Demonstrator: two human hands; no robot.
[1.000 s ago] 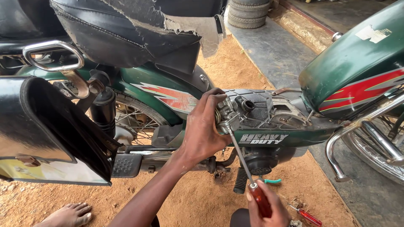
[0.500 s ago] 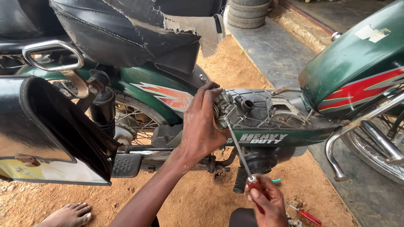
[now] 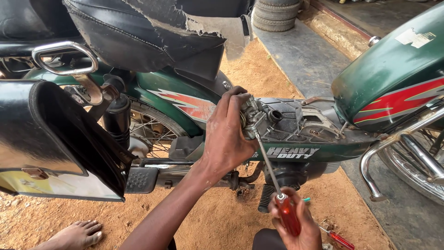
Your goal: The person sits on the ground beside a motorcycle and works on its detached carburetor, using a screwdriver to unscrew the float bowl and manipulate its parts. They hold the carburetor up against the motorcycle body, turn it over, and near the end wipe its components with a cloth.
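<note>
Left hand (image 3: pixel 226 134) wraps around a small cast-metal carburettor (image 3: pixel 252 115), fingers curled closed over its top and side, holding it against the green motorcycle frame (image 3: pixel 323 150) just behind the ribbed grey engine casing (image 3: pixel 296 120). Right hand (image 3: pixel 296 224) is closed in a fist on the translucent red handle of a screwdriver (image 3: pixel 277 185); the thin steel shaft runs up and to the left, its tip meeting the underside of the carburettor.

Above, a black vinyl seat (image 3: pixel 152 32) shows torn covering with pale foam at the edge. A glossy green fuel tank (image 3: pixel 384 78) with a red flash sits at right, over a chrome crash bar (image 3: pixel 393 139). At left, a black side box (image 3: pixel 51 139) with a shiny lid blocks the view of the rear wheel; a spoked rim (image 3: pixel 150 132) and black shock absorber (image 3: pixel 118 115) show behind it. A ribbed rubber footpeg (image 3: pixel 266 196) hangs below the engine.

The ground (image 3: pixel 222 222) is orange sandy soil; a bare foot (image 3: pixel 76 234) rests on it at lower left. A second red-handled screwdriver (image 3: pixel 335 236) lies near the right hand. Stacked tyres (image 3: pixel 277 14) stand beyond a concrete slab (image 3: pixel 305 55).
</note>
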